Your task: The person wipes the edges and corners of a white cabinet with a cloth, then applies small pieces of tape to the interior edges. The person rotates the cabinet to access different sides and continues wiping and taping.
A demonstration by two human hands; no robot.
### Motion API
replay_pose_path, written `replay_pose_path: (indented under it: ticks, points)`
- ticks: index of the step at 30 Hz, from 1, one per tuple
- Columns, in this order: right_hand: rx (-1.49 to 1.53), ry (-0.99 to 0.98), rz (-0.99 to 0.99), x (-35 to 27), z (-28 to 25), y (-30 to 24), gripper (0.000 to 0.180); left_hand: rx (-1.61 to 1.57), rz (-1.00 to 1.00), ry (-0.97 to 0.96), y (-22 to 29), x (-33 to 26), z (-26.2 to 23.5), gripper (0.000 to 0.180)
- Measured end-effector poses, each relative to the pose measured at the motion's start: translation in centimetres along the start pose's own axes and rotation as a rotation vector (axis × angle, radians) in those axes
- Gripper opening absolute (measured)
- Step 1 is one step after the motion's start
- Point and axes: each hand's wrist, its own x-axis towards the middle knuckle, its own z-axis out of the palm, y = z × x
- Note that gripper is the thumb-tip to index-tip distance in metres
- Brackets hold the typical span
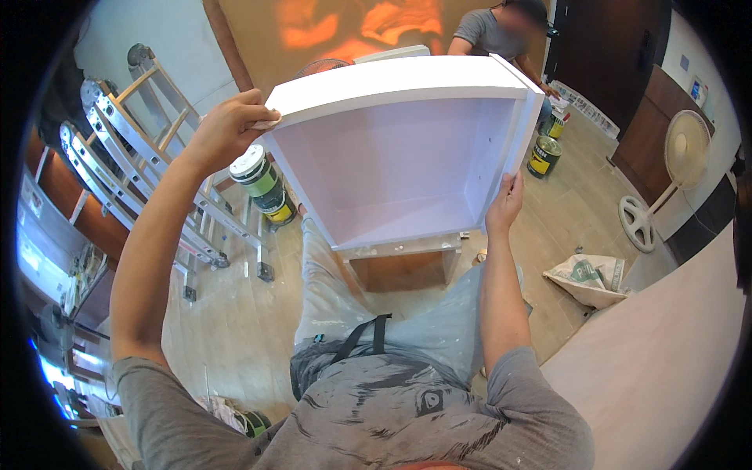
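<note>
A white drawer (392, 164) is tilted up in front of me, its hollow inside facing me and its wider front panel (521, 117) on the right. My left hand (231, 129) is closed at the upper left corner, thumb along the edge, with what looks like a small pale scrap (265, 123) under the fingers. My right hand (504, 205) grips the right edge lower down, by the front panel. Underneath, the drawer's lower end is close to a brown, paint-spotted box-like stand (403, 270) between my legs; I cannot tell whether they touch.
Folded aluminium ladders (149, 157) stand at left, beside stacked paint cans (266, 188). Another person (501, 35) works at the far right near an open can (544, 157). A pedestal fan (686, 149), a crumpled sack (587, 278) and a pale board (658, 345) are on the right.
</note>
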Motion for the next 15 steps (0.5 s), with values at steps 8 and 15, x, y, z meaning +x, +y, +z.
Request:
replay_pose_path:
  ticks: [8,15]
  points:
    - [-0.080,-0.008,-0.036,0.7,-0.3,1.4,0.047,-0.128,0.201,0.115,7.9,7.8,4.0,0.024]
    - [0.007,-0.096,0.003,0.0,-0.4,-1.0,0.041,-0.060,0.110,0.144,8.5,7.3,4.6,0.021]
